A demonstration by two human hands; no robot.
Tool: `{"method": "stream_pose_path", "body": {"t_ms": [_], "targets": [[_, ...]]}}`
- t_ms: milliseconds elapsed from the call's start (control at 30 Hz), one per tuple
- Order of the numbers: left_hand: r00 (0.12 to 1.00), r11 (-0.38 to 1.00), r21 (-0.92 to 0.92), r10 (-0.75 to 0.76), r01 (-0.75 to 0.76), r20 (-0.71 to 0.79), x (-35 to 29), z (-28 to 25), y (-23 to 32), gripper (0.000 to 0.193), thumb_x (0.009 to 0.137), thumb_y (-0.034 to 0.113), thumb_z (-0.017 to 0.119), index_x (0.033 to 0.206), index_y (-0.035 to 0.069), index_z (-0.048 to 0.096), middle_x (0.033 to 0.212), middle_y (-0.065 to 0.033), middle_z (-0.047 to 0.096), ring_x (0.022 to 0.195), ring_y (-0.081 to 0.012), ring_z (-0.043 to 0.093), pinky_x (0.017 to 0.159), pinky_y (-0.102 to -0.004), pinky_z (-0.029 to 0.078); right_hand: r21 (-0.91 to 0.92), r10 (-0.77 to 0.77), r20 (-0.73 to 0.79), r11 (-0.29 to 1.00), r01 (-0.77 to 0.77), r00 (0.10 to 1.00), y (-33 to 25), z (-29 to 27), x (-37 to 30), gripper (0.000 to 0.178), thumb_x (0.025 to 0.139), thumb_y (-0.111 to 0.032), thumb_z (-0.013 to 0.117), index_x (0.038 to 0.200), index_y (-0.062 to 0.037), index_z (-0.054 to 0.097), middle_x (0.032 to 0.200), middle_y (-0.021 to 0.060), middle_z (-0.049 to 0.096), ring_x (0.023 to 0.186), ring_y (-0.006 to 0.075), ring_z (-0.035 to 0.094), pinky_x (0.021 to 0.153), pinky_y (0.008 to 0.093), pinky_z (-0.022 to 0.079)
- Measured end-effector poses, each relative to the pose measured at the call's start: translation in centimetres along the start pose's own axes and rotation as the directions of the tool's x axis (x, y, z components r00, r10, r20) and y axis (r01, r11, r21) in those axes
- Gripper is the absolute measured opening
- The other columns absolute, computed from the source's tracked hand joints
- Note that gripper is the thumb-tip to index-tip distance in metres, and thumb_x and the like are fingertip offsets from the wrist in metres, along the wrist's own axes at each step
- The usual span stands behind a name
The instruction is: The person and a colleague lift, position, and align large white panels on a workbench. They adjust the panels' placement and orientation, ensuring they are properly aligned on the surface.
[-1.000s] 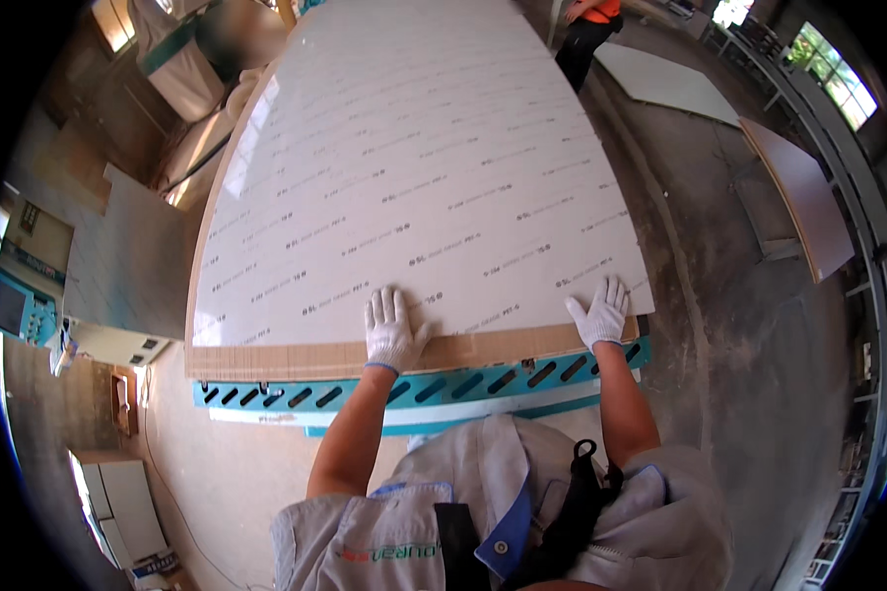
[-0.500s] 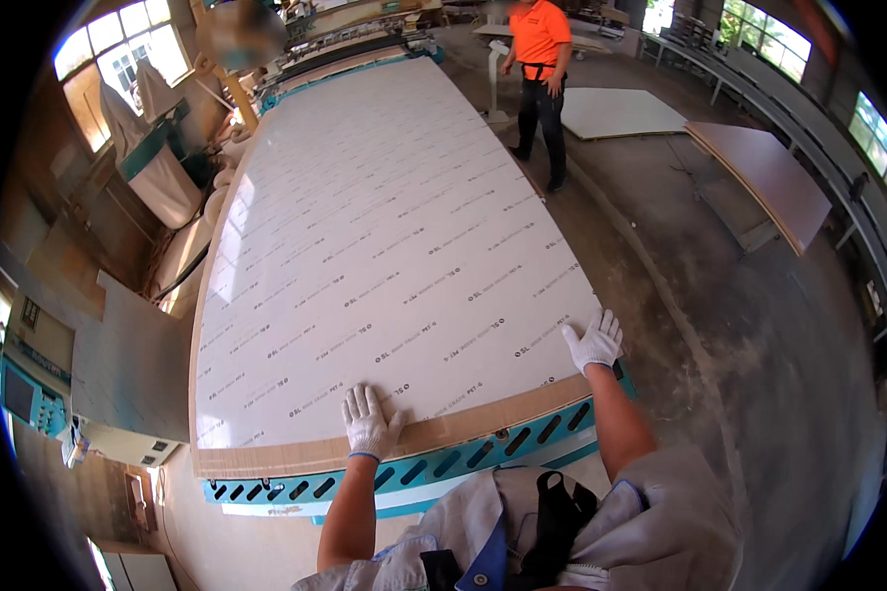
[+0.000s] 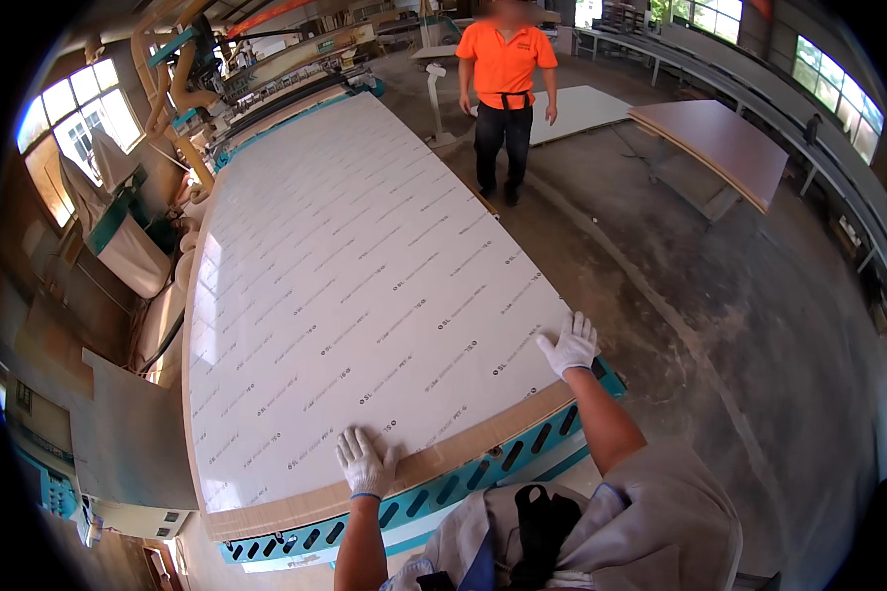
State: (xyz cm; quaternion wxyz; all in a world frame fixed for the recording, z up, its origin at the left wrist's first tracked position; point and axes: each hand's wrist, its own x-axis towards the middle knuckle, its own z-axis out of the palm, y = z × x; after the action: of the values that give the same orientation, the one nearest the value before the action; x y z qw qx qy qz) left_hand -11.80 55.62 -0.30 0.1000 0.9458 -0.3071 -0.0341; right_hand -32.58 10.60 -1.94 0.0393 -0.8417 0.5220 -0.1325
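Note:
A long white film-covered panel (image 3: 365, 286) with rows of printed marks lies flat in front of me, over a tan board (image 3: 443, 461) whose edge shows along the near and left sides. My left hand (image 3: 366, 461), in a white knit glove, rests palm down on its near edge with fingers spread. At the near right corner my right hand (image 3: 569, 347), gloved alike, lies open on the panel, fingers pointing away from me. Neither hand grips anything. Under the boards runs the teal slotted end of a machine bed (image 3: 443, 490).
A person in an orange shirt (image 3: 508, 69) stands on the right side of the panel. Behind are a white board (image 3: 581, 110) and a brownish board on a stand (image 3: 715, 148). A roller conveyor (image 3: 739, 94) lines the right wall. Machinery (image 3: 207, 79) stands at the far end.
My view has tilted and shifted, so the scene sits differently. The person in orange has turned to face my way and looks nearer. Both my hands stay flat on the panel.

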Motion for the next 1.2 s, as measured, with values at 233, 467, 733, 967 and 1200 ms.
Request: {"method": "stream_pose_path", "body": {"t_ms": [233, 467, 733, 967, 1200], "targets": [[1.000, 1.000, 0.017, -0.014, 0.014, 0.016, -0.2, -0.1, -0.1, 0.095, 0.094, 0.055, 0.060, 0.156, -0.010, 0.030, 0.165, -0.0318, 0.025, 0.155, -0.0495, 0.018, 0.128, -0.0544, 0.011, 0.017, 0.010, 0.009, 1.000, -0.010, 1.000, -0.3, -0.1, -0.1, 0.102, 0.086, -0.069, 0.063, 0.154, 0.0024, 0.036, 0.160, 0.0227, 0.037, 0.148, 0.0407, 0.033, 0.124, 0.0549, 0.020], [1.000, 1.000, 0.015, -0.014, 0.013, 0.023, -0.2, -0.5, 0.1, 0.096, 0.093, 0.055, 0.061, 0.156, -0.009, 0.030, 0.165, -0.0313, 0.025, 0.155, -0.0491, 0.018, 0.128, -0.0539, 0.011, 0.007, 0.019, 0.012, 1.000, -0.019, 1.000, -0.3, -0.2, -0.1, 0.100, 0.088, -0.068, 0.062, 0.155, 0.0007, 0.036, 0.161, 0.0236, 0.037, 0.149, 0.0418, 0.032, 0.124, 0.0544, 0.021], [1.000, 1.000, -0.012, 0.008, -0.008, -0.027, -0.1, 0.2, -0.2, 0.097, 0.090, 0.055, 0.063, 0.154, -0.011, 0.033, 0.162, -0.0326, 0.030, 0.154, -0.0502, 0.021, 0.128, -0.0555, 0.012, 0.018, -0.002, -0.036, 1.000, 0.002, 0.999, -0.2, -0.2, -0.2, 0.100, 0.086, -0.067, 0.064, 0.152, 0.0036, 0.039, 0.157, 0.0245, 0.041, 0.144, 0.0423, 0.036, 0.122, 0.0547, 0.023], [1.000, 1.000, 0.004, 0.019, -0.019, -0.021, -0.4, -0.5, 0.1, 0.097, 0.091, 0.055, 0.063, 0.155, -0.011, 0.032, 0.163, -0.0329, 0.028, 0.154, -0.0503, 0.020, 0.127, -0.0558, 0.012, 0.009, -0.013, -0.080, 1.000, 0.014, 0.997, 0.2, 0.6, 0.1, 0.091, 0.090, -0.062, 0.062, 0.151, 0.0020, 0.042, 0.156, 0.0242, 0.042, 0.143, 0.0413, 0.038, 0.122, 0.0537, 0.025], [0.999, 0.998, 0.059, 0.004, -0.007, 0.044, -0.1, -0.7, -0.1, 0.093, 0.094, 0.059, 0.060, 0.160, -0.001, 0.032, 0.166, -0.0325, 0.023, 0.155, -0.0505, 0.017, 0.127, -0.0563, 0.011, -0.019, -0.017, -0.072, 1.000, 0.016, 0.997, -0.3, 0.7, 0.3, 0.086, 0.092, -0.059, 0.061, 0.151, 0.0004, 0.043, 0.157, 0.0221, 0.043, 0.145, 0.0395, 0.038, 0.122, 0.0532, 0.026]]}}
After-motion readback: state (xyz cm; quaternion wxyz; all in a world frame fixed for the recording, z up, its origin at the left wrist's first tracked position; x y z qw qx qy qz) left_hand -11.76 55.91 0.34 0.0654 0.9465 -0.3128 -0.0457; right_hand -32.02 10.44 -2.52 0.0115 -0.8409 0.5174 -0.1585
